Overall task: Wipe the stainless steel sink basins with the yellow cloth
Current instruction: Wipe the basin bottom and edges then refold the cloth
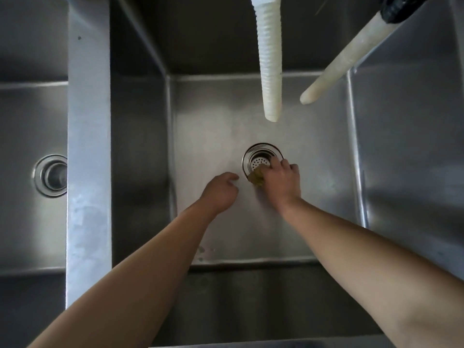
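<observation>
I look straight down into a deep stainless steel basin [313,209]. My right hand [281,179] is shut on the yellow cloth [256,178], a dull bunched wad pressed against the front right rim of the round drain strainer [258,160]. Most of the cloth is hidden under my fingers. My left hand [221,190] rests on the basin floor just left of the drain, its fingers loosely curled and holding nothing. A second basin [30,121] lies to the left, with its own drain [51,175].
A steel divider [89,146] separates the two basins. A white ribbed hose [270,61] hangs over the drain from above, and a pale smooth hose [346,61] slants in from the upper right. A few small spots [200,251] mark the basin floor near the front wall.
</observation>
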The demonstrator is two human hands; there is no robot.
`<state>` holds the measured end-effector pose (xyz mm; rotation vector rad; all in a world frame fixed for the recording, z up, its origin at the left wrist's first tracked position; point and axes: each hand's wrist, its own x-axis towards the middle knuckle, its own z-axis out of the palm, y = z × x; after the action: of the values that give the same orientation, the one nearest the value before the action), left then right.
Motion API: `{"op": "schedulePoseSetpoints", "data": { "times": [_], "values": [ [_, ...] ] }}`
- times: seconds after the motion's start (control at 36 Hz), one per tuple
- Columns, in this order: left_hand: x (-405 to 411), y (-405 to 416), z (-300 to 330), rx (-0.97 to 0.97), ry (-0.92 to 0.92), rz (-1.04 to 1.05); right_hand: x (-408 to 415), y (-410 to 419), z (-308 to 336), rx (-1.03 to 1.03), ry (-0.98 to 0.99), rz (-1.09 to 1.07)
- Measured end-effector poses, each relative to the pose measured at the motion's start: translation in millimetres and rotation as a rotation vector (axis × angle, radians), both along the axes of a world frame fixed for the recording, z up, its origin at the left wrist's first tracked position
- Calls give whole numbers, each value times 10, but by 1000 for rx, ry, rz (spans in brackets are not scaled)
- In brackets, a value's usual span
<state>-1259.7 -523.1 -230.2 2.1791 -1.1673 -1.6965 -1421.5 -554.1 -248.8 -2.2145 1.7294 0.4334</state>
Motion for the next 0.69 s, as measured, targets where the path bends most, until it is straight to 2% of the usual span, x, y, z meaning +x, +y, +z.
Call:
{"op": "schedulePoseSetpoints", "data": {
  "times": [0.14,0.25,0.36,0.47,0.56,0.69],
  "values": [
    [185,215,-13,-12,-63,-16,22,227,-19,107,-42,-5],
    [302,358,-40,-7,-109,-8,-16,91,46,203,-22,52],
    [373,445,-55,-15,-144,-17,-10,-135,114,159,26,111],
    [412,501,-77,-9,-154,-16,76,-172,85,273,-64,39],
    [427,524,-100,2,-146,-19,68,-168,80,272,-105,7],
    [425,511,-80,18,-119,-19,131,-225,61,299,-60,-55]
  ]
}}
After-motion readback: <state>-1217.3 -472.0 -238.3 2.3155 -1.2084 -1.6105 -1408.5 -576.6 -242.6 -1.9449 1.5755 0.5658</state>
